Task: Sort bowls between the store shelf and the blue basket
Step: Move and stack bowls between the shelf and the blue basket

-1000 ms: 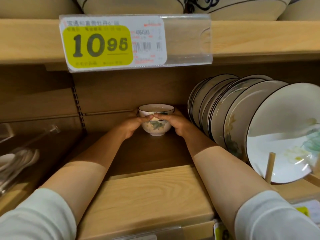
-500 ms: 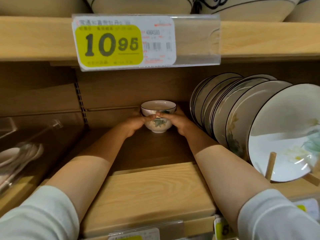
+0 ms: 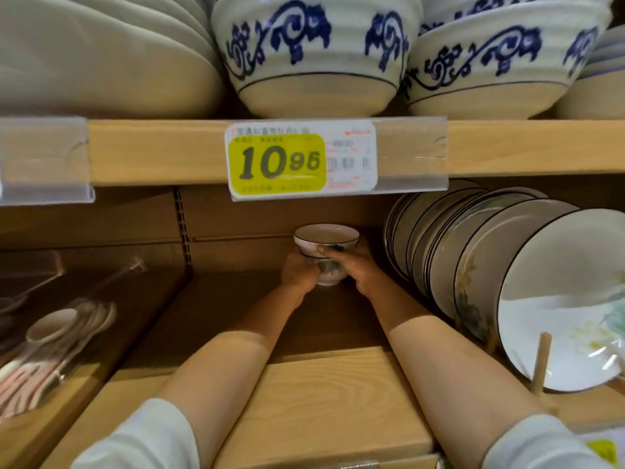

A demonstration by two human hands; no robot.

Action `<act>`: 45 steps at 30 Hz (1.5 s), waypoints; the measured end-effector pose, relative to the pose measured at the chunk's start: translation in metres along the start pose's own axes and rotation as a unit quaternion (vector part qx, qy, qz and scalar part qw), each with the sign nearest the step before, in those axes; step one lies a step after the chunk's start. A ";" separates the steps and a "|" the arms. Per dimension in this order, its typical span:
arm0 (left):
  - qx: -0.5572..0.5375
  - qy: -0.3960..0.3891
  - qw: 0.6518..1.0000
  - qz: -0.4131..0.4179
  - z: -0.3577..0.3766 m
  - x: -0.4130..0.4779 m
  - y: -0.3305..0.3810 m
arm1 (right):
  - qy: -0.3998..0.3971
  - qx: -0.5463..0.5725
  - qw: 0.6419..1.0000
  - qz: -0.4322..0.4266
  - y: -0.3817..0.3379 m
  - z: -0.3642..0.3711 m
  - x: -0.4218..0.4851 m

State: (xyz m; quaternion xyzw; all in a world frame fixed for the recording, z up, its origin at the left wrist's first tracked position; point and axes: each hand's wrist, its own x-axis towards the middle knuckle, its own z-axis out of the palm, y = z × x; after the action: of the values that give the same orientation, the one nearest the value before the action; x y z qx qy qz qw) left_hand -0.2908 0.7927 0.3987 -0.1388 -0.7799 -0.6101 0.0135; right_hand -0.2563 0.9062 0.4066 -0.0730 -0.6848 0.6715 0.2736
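Head view: small floral bowl (image 3: 326, 247), one, deep at the back of the wooden shelf (image 3: 324, 384). Left hand (image 3: 299, 274) curled round its left wall. Right hand (image 3: 358, 270) curled round its right wall, thumb across the front. Upright plates (image 3: 473, 265) just to the right. Yellow price tag (image 3: 297, 164) above.

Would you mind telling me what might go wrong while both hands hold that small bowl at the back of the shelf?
1. The right hand and its forearm sit close beside the upright plates; a sideways swing might knock them over.
2. The small bowl is far back under the upper shelf edge; lifted too high on its way out, its rim might strike it.
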 end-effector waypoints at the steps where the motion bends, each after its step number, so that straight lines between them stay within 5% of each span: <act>1: 0.005 0.004 1.000 -0.004 0.001 -0.001 0.000 | 0.002 0.002 1.000 0.002 0.000 0.000 0.001; 8: 0.074 0.067 0.995 0.006 0.009 -0.011 0.001 | 0.020 -0.024 1.000 0.000 -0.003 0.001 0.000; 19: 0.092 0.057 0.994 -0.016 -0.004 -0.021 0.011 | 0.045 -0.046 0.997 0.045 -0.017 -0.008 -0.004; 27: -0.056 0.101 0.991 -0.070 -0.045 -0.080 0.051 | 0.047 -0.036 0.993 0.103 -0.057 -0.028 -0.053; 32: -0.158 0.124 0.976 -0.085 -0.061 -0.153 0.068 | 0.007 0.023 0.989 0.146 -0.079 -0.047 -0.126; 37: -0.130 0.149 0.980 0.017 -0.073 -0.260 0.055 | -0.080 0.091 0.986 0.116 -0.087 -0.058 -0.212; 45: -0.160 0.220 0.962 -0.010 -0.141 -0.448 0.012 | -0.254 0.213 0.917 0.222 -0.046 -0.028 -0.360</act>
State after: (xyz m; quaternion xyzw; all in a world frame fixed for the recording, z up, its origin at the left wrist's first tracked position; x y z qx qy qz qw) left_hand 0.1215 0.5713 0.3602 0.0068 -0.6515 -0.7424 0.1564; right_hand 0.0713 0.7584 0.3497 0.0102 -0.5385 0.8406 -0.0568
